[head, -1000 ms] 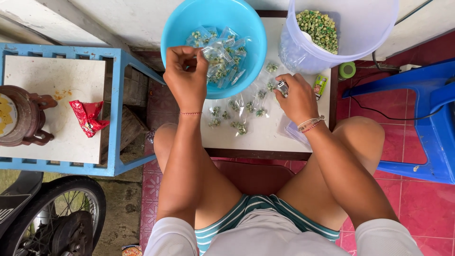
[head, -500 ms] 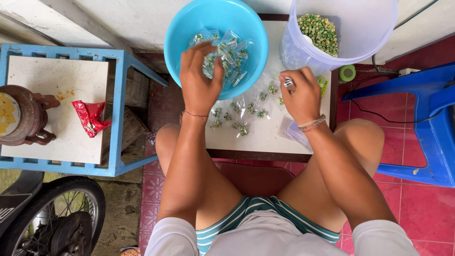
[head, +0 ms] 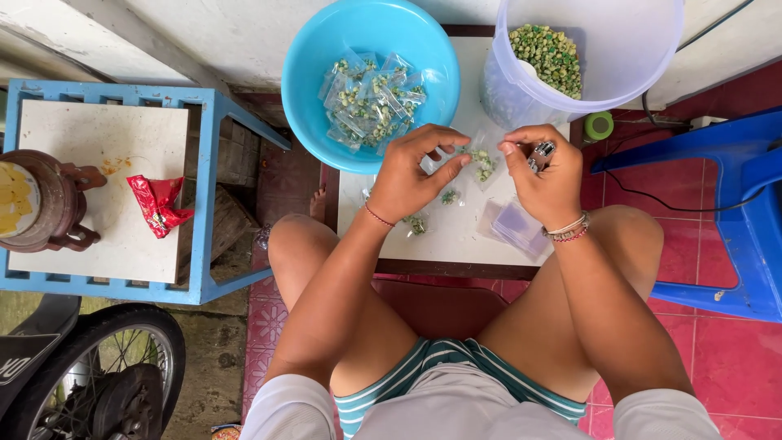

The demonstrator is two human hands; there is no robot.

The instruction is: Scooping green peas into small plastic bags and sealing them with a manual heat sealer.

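Pinching small pea packet point(head: 482, 163) between both hands, left hand point(head: 411, 175), right hand point(head: 544, 175).

Bowl point(head: 309, 73): turquoise. Bucket point(head: 635, 49): translucent white (peas point(head: 547, 50) inside green and cream). Side table point(head: 204, 187): light blue frame. Wrapper point(head: 159, 204): red. Shorts point(head: 440, 367): green-white stripes.

Glossy plastic bowl point(head: 303, 81) (smooth), clear crinkly plastic packets point(head: 366, 94).
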